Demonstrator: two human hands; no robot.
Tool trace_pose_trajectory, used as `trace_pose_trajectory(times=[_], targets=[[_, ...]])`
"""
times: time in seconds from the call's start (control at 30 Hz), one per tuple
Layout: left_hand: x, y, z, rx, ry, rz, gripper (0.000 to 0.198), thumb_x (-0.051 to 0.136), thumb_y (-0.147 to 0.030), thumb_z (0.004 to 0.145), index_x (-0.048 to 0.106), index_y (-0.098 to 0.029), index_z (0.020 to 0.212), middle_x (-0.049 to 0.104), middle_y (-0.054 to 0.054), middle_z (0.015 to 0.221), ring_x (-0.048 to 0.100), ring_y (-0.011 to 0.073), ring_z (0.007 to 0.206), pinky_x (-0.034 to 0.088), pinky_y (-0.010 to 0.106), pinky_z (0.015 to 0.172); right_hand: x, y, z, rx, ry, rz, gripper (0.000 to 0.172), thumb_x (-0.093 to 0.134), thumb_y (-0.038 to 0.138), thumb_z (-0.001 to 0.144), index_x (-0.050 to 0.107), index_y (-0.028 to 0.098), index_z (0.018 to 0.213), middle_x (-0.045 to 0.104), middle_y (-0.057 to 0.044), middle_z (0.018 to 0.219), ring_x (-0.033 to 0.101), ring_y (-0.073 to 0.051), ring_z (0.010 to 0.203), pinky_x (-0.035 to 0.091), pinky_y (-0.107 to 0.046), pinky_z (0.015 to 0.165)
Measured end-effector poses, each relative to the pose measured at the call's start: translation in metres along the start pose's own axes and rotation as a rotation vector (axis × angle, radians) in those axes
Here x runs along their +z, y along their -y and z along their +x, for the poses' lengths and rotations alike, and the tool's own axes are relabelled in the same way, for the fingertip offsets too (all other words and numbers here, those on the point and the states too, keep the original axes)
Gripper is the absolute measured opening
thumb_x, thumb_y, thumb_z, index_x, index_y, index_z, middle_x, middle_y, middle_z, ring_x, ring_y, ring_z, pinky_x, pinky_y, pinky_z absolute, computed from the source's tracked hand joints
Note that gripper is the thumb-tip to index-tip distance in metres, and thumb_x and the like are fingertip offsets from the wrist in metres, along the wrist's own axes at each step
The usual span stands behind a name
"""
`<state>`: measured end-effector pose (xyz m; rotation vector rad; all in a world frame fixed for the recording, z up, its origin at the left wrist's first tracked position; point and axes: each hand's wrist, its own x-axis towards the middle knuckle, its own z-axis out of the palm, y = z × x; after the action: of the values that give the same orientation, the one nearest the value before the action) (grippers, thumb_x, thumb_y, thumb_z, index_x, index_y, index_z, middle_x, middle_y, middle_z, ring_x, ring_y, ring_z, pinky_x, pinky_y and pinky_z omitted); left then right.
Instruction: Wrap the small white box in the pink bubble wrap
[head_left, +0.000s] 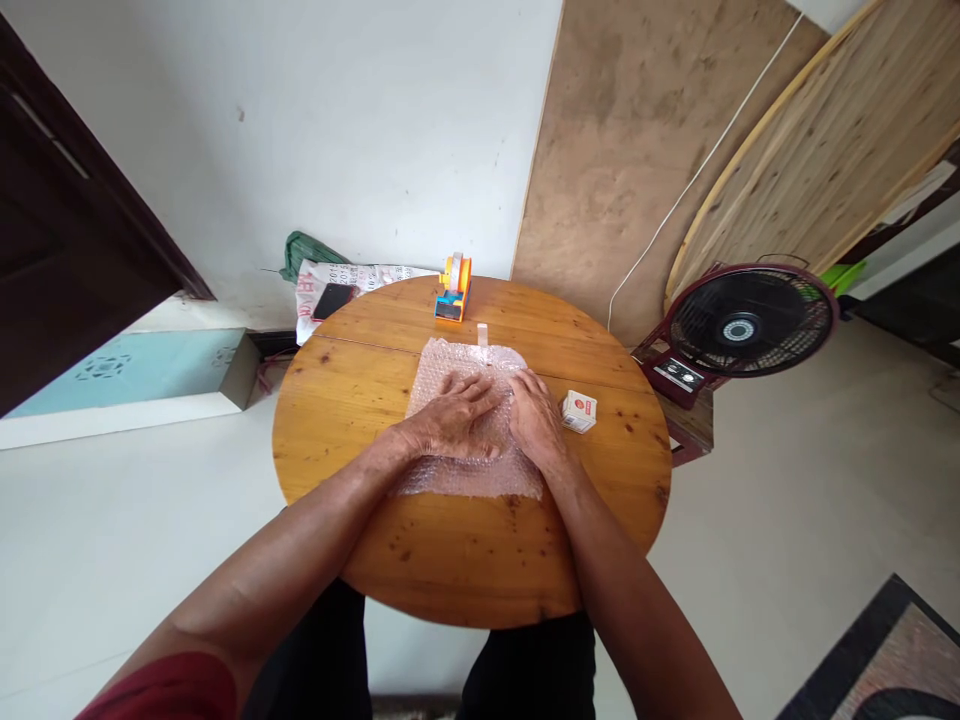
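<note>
A pinkish sheet of bubble wrap (450, 372) lies flat in the middle of a round wooden table (360, 390). My left hand (454, 420) rests palm down on the sheet, its fingers stretched out to the right. My right hand (536, 418) presses on the sheet's right part, fingers pointing away from me and together. The two hands touch each other. A small strip of tape (482, 334) sticks up at the sheet's far edge. A small white box with a red mark (579, 411) sits just right of my right hand.
An orange and blue tape dispenser (454, 287) stands at the table's far edge. Behind it lie a printed bag with a dark phone (332, 299) on it. A red floor fan (739, 322) stands to the right, wooden boards lean on the wall.
</note>
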<state>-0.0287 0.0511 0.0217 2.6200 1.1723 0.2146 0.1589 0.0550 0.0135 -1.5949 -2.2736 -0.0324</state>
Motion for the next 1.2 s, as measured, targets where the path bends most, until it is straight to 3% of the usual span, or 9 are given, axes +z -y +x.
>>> trace_pose_trajectory(times=[0.4,0.6,0.73,0.8,0.9,0.97,1.07,1.13,1.2], targets=[[0.006,0.005,0.002,0.014,-0.019,0.009,0.092,0.053,-0.073,0.075,0.033,-0.02,0.148,0.023,0.017,0.157,0.014,0.0359,0.146,0.003,0.06,0.114,-0.012,0.001,-0.003,-0.038,-0.132,0.063,0.043,0.035,0.011,0.087,0.061,0.013,0.122,0.057,-0.007,0.134,0.039,-0.021,0.132,0.028,-0.033,0.113],[0.009,0.008,0.002,0.03,-0.031,0.0,0.091,0.051,-0.075,0.075,0.035,-0.021,0.147,0.024,0.016,0.157,0.015,0.0369,0.145,0.004,0.06,0.114,-0.024,0.001,-0.003,0.025,-0.19,0.086,0.036,0.036,0.018,0.091,0.065,0.018,0.113,0.058,-0.006,0.132,0.041,-0.021,0.131,0.029,-0.035,0.111],[0.007,0.007,0.001,0.022,-0.028,0.001,0.088,0.053,-0.072,0.076,0.036,-0.022,0.145,0.027,0.015,0.155,0.016,0.0369,0.145,0.005,0.059,0.114,-0.043,-0.012,-0.005,0.098,-0.242,0.109,0.034,0.04,0.023,0.09,0.064,0.018,0.115,0.054,-0.007,0.136,0.043,-0.021,0.13,0.03,-0.036,0.11],[0.005,0.005,0.0,0.018,-0.027,0.002,0.083,0.055,-0.069,0.077,0.039,-0.022,0.143,0.031,0.015,0.154,0.018,0.0371,0.144,0.006,0.059,0.114,-0.055,-0.024,-0.011,0.161,-0.171,0.136,0.039,0.049,0.03,0.087,0.059,0.021,0.123,0.053,-0.007,0.138,0.045,-0.024,0.128,0.033,-0.039,0.108],[0.004,0.005,-0.001,0.025,-0.038,0.005,0.078,0.057,-0.066,0.077,0.043,-0.022,0.141,0.034,0.015,0.151,0.02,0.037,0.143,0.007,0.059,0.114,-0.068,-0.043,-0.02,0.278,0.032,0.14,0.066,0.061,0.04,0.078,0.044,0.025,0.139,0.052,-0.007,0.139,0.049,-0.026,0.123,0.039,-0.039,0.099],[0.006,0.006,0.0,0.027,-0.046,0.003,0.081,0.056,-0.067,0.077,0.041,-0.022,0.142,0.033,0.015,0.152,0.02,0.0371,0.143,0.007,0.059,0.114,-0.071,-0.051,-0.025,0.349,0.141,0.102,0.072,0.065,0.039,0.073,0.042,0.025,0.14,0.054,-0.009,0.136,0.053,-0.028,0.119,0.041,-0.039,0.094],[0.01,0.01,0.002,0.031,-0.042,0.0,0.086,0.055,-0.07,0.076,0.037,-0.021,0.145,0.028,0.016,0.154,0.018,0.0375,0.144,0.006,0.06,0.114,-0.07,-0.056,-0.025,0.424,0.201,0.059,0.057,0.066,0.034,0.072,0.055,0.023,0.126,0.066,-0.01,0.116,0.06,-0.029,0.103,0.043,-0.037,0.082],[0.011,0.011,0.002,0.039,-0.039,-0.007,0.086,0.054,-0.071,0.076,0.038,-0.021,0.144,0.03,0.016,0.153,0.018,0.0379,0.144,0.005,0.062,0.114,-0.071,-0.056,-0.022,0.48,0.153,0.099,0.039,0.066,0.038,0.072,0.064,0.023,0.108,0.07,-0.008,0.094,0.062,-0.027,0.088,0.043,-0.034,0.073],[0.009,0.01,0.002,0.041,-0.042,-0.014,0.084,0.056,-0.07,0.076,0.041,-0.021,0.142,0.035,0.016,0.15,0.019,0.0383,0.143,0.005,0.063,0.113,-0.073,-0.052,-0.02,0.5,0.043,0.29,0.031,0.065,0.042,0.072,0.065,0.023,0.096,0.069,-0.004,0.084,0.061,-0.024,0.08,0.044,-0.032,0.069]])
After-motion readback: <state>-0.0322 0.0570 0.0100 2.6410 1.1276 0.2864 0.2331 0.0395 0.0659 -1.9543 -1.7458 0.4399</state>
